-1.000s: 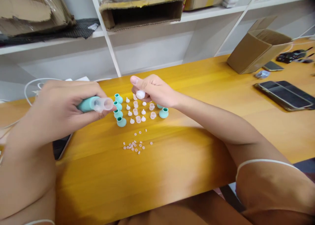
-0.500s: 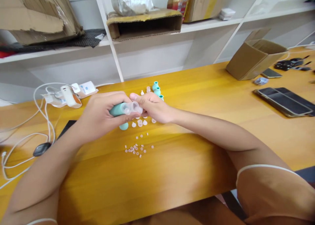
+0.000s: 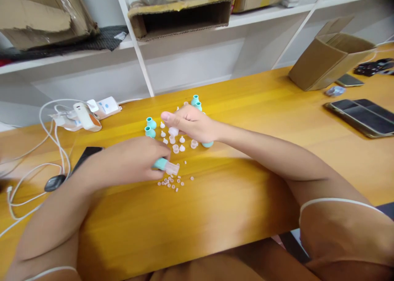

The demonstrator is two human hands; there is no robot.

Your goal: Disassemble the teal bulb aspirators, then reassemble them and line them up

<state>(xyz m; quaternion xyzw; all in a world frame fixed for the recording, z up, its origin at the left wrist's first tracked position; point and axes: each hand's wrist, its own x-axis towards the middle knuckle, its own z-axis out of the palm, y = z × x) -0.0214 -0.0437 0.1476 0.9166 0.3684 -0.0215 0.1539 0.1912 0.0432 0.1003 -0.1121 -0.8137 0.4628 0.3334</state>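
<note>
My left hand point(image 3: 132, 160) is closed around a teal squeeze bulb point(image 3: 160, 163), whose clear plastic end point(image 3: 172, 168) points right above the table. Small translucent rings point(image 3: 168, 185) lie scattered just below that end. Higher up, my right hand point(image 3: 192, 124) has its fingers curled and thumb stretched left. A cloudy clear plastic piece point(image 3: 173, 131) shows under its fingers and seems held there; the grip itself is partly hidden. Between and around the hands lie several white cone-shaped tips point(image 3: 182, 148) and clear collars point(image 3: 175, 149).
More teal bulbs point(image 3: 150, 132) stand left of the small parts, others point(image 3: 196, 100) behind my right hand. At left are a power strip with chargers point(image 3: 88, 116), cables and a black mouse point(image 3: 54, 183). An open carton point(image 3: 331, 59) and phones point(image 3: 358, 115) lie at right.
My hands have come apart. The left has moved down and toward me with the teal bulb and its clear end; the right stays higher up. The view has tilted slightly downward.
</note>
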